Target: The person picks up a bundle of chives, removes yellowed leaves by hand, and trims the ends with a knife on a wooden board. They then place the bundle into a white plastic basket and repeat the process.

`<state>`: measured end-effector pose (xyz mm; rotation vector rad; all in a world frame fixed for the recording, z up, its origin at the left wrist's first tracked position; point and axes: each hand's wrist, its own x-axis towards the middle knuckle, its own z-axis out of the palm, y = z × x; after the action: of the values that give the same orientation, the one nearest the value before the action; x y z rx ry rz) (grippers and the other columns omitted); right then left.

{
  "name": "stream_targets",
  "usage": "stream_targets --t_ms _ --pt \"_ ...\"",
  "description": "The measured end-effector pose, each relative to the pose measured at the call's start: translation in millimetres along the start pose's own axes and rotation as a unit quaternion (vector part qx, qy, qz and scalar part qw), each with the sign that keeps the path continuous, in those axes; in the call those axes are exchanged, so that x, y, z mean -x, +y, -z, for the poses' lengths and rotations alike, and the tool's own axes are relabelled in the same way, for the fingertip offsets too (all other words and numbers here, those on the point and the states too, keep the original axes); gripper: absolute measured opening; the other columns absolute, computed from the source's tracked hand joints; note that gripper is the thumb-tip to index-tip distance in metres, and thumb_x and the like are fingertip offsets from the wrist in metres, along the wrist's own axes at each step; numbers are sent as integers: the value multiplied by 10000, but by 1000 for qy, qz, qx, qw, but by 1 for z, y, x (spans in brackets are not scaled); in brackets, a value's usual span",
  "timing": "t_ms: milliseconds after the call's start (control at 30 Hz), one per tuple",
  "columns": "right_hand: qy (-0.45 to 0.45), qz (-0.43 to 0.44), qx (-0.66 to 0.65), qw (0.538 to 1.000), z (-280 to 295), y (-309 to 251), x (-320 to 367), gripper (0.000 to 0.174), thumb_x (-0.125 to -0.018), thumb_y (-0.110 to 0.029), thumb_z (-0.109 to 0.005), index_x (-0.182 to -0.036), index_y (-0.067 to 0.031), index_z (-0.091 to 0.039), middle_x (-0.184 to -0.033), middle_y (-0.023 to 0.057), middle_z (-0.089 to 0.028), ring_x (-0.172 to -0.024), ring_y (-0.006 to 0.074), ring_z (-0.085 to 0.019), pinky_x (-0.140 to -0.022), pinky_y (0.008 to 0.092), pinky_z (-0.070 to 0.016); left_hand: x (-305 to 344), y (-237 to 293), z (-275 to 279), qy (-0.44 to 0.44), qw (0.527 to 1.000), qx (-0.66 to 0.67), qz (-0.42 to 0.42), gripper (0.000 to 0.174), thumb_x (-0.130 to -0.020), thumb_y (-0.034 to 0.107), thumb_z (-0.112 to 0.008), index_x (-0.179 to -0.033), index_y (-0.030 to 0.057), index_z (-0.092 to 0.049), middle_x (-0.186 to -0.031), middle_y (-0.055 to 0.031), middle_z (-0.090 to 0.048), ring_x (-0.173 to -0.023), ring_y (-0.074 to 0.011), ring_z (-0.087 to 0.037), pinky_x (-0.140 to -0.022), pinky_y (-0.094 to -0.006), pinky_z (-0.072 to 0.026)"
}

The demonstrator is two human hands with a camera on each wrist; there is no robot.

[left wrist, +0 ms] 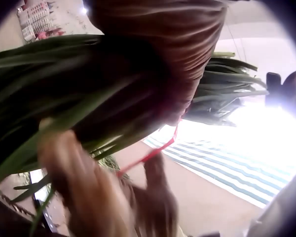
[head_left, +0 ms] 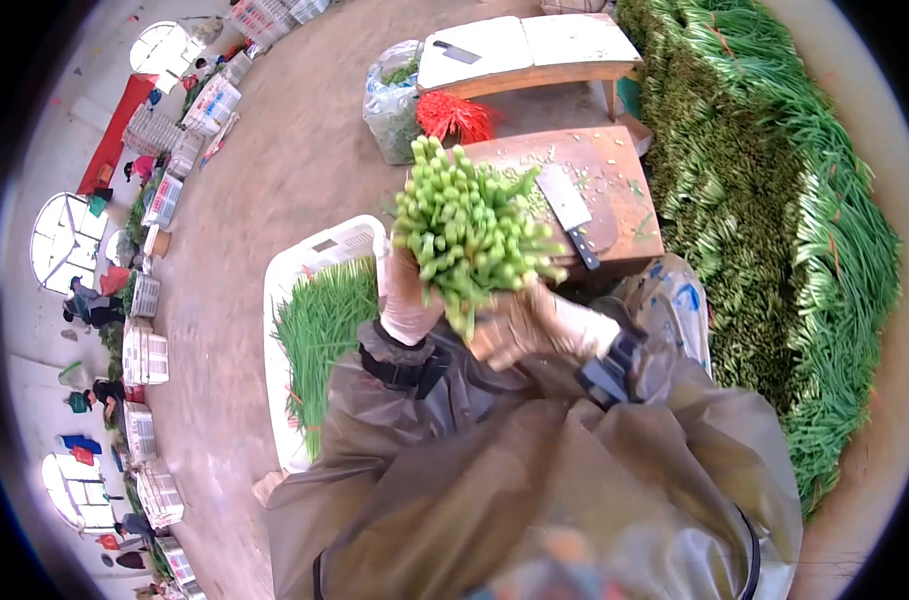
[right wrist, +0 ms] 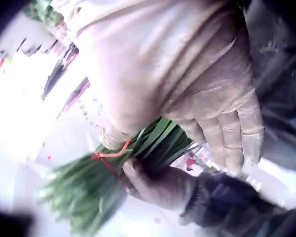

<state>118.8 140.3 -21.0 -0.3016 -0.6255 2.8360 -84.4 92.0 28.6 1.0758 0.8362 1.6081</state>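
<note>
A thick bunch of green leafy stalks (head_left: 470, 225) stands up in front of the body, its pale cut ends at the top in the head view. My gloved left hand (head_left: 410, 300) grips it, with the fingers wrapped round it in the left wrist view. A thin red tie (right wrist: 108, 154) goes round the bunch beside the left thumb. My gloved right hand (head_left: 545, 325) is close against the near side of the bunch. The tie runs under its thumb in the right wrist view, pinched there, while its other fingers extend. Motion blurs this hand in the left wrist view.
A cleaver (head_left: 565, 197) lies on a wooden block (head_left: 625, 215) strewn with trimmings. Red ties (head_left: 455, 115) hang beside it, below a white table (head_left: 475, 62) with a knife. A white crate (head_left: 278, 300) holds green bunches at left; a long green heap (head_left: 855, 270) lies right.
</note>
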Motion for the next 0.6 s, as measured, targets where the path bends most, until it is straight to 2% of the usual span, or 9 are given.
stream_targets --t_ms 67,100,133,167,233,300,367,433,600 --pt "-40 20 -114 992 -24 -9 13 693 -916 -594 -519 -1368 -70 -476 -1276 135 -575 -1101 271 -609 -921 452 -526 29 -3 -21 -24 978 195 69 719 -956 546 -540 -1499 125 -330 -1476 -84 -429 -1313 -280 -473 -1102 -467 -408" --pt "-60 22 -166 984 -31 -14 20 740 -911 -624 -512 -1405 -76 -451 -1327 137 -561 -1140 278 -601 -949 465 -525 34 9 -31 -51 963 -246 -99 749 -879 395 -637 -1507 122 -334 -1483 -121 -419 -1365 -312 -405 -1142 -482 -331" --pt "-78 9 -221 972 -39 -19 26 787 -905 -653 -505 -1442 -83 -427 -1379 140 -548 -1180 286 -594 -977 479 -524 41 15 -34 -73 732 -633 -240 824 -803 245 -734 -1515 120 -338 -1489 -159 -409 -1418 -343 -337 -1181 -497 -255" --pt "18 109 -80 991 -45 -16 33 682 -938 -547 -569 -1401 -57 -465 -1286 147 -614 -1093 274 -648 -938 448 -554 55 13 -27 -75 748 -631 -194 933 -692 121 -746 -1528 124 -333 -1489 -199 -392 -1448 -396 -258 -1199 -486 -179" --pt "50 104 6 993 -30 -27 37 547 -966 -424 -591 -1339 -33 -506 -1203 165 -650 -1007 245 -687 -871 420 -586 75 26 -6 -41 925 -377 26 931 -783 131 -727 -1560 103 -214 -1512 -184 -368 -1451 -379 -258 -1193 -477 -190" --pt "91 97 132 982 -32 -37 39 503 -950 -357 -622 -1312 -23 -522 -1203 170 -645 -1000 238 -688 -855 403 -593 86 33 8 56 973 -114 193 951 -849 292 -759 -1554 72 -160 -1515 -154 -369 -1420 -334 -319 -1177 -500 -230" --pt "75 116 279 950 -78 -41 54 508 -904 -298 -682 -1291 0 -542 -1180 159 -654 -1029 237 -671 -886 350 -566 81 24 -1 -4 979 43 200 930 -839 325 -771 -1535 68 -210 -1512 -150 -372 -1404 -325 -340 -1169 -491 -255" --pt "126 111 572 803 -110 -41 53 677 -861 -390 -721 -1334 42 -503 -1188 205 -649 -1103 274 -630 -947 350 -495 80 5 -23 14 987 106 116 841 -813 370 -786 -1459 67 -339 -1426 -131 -469 -1317 -312 -442 -1124 -486 -345" --pt "139 280 594 742 -91 -41 50 811 -845 -486 -719 -1357 84 -454 -1203 238 -636 -1122 285 -617 -946 362 -478 64 -11 -31 81 951 292 60 629 -799 342 -789 -1307 52 -557 -1256 -122 -635 -1139 -284 -620 -1036 -461 -490"
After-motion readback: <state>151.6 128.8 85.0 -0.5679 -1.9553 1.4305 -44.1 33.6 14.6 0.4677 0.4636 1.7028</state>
